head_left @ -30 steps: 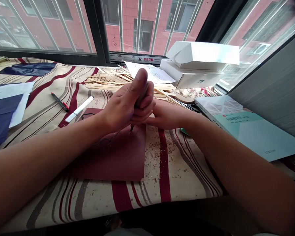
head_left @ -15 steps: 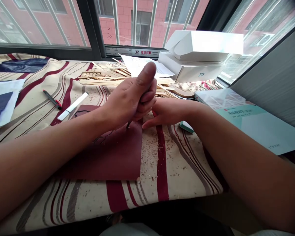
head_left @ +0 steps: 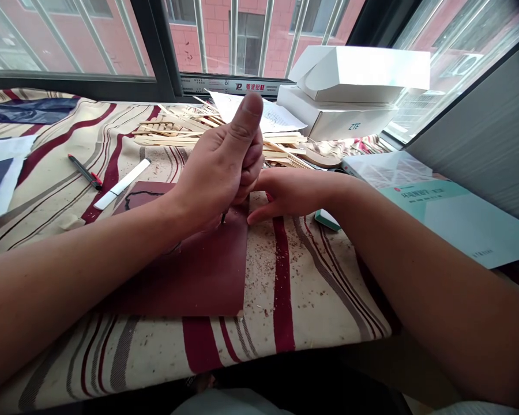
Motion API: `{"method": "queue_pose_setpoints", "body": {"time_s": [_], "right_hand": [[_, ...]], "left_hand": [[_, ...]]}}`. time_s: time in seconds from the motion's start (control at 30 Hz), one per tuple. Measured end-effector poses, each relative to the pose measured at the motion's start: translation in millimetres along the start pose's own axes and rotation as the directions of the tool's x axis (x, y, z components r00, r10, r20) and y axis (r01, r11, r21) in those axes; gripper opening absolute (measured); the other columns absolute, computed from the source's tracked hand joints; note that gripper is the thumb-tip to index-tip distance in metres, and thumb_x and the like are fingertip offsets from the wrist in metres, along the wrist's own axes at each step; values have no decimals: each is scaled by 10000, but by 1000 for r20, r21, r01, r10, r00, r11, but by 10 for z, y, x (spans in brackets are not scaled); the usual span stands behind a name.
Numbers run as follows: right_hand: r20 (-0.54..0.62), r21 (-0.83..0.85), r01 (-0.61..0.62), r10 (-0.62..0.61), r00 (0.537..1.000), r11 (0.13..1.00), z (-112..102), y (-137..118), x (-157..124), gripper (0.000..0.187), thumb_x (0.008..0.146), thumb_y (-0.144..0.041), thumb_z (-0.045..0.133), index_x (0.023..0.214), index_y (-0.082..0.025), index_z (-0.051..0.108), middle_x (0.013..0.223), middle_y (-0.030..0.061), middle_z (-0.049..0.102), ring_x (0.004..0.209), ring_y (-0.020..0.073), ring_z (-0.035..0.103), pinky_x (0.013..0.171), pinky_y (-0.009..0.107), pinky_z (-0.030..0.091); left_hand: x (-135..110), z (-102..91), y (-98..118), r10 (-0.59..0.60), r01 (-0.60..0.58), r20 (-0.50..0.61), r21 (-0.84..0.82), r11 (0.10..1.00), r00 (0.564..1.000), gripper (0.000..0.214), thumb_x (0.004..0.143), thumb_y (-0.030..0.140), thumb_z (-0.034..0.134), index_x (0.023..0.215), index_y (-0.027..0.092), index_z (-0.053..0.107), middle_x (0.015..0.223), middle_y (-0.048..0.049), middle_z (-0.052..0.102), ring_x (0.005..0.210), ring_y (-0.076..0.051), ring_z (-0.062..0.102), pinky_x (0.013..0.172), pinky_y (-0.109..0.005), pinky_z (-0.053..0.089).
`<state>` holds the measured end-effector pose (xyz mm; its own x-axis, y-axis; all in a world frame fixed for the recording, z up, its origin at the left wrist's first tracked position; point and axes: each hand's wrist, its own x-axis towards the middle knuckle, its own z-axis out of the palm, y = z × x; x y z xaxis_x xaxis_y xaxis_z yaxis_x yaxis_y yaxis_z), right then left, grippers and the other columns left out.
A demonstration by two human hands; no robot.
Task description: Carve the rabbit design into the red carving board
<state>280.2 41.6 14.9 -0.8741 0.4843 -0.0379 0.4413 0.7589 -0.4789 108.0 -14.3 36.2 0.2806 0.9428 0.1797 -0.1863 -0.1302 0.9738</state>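
My left hand (head_left: 227,158) is closed in a fist, thumb up, over a dark red board (head_left: 199,282) that lies on the tablecloth. A thin dark tool tip (head_left: 224,218) shows below the fist and meets the board; the fingers hide the rest of the tool. Black line marks (head_left: 145,196) run across the board, partly behind my left forearm. At the board's right edge lies my right hand (head_left: 285,193), palm down, its thumb stretched out towards the edge. Its other fingers go out of sight behind the left fist.
Crumbs and shavings (head_left: 263,276) litter the striped cloth right of the board. A white cutter (head_left: 123,183) and a pen (head_left: 85,172) lie left. Behind are wooden strips (head_left: 168,138), paper and a white box (head_left: 341,118); a green-white book (head_left: 462,222) lies right.
My left fist has risen slightly and tilted more upright, with the tool tip still at the board. The whole view has shifted slightly; my right hand stays at the board's edge.
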Motion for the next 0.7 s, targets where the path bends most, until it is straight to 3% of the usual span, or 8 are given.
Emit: {"method": "queue_pose_setpoints", "body": {"time_s": [0.43, 0.7], "right_hand": [[-13, 21, 27, -27, 1000, 999, -4, -7, -8, 507, 926, -304, 800, 1431, -288, 769, 1398, 45, 783, 1235, 276, 706, 1095, 374, 533], [-18, 21, 26, -26, 999, 999, -14, -31, -21, 594, 930, -313, 801, 1518, -292, 716, 1346, 49, 797, 1167, 258, 712, 1061, 373, 538]], "left_hand": [[27, -39, -22, -51, 53, 60, -30, 998, 997, 618, 1127, 584, 503, 662, 212, 336, 540, 65, 274, 397, -15, 262, 410, -154, 187], [4, -16, -20, -16, 17, 27, -43, 999, 1000, 598, 1172, 489, 398, 644, 215, 335, 501, 56, 289, 391, -37, 251, 384, -174, 193]]}}
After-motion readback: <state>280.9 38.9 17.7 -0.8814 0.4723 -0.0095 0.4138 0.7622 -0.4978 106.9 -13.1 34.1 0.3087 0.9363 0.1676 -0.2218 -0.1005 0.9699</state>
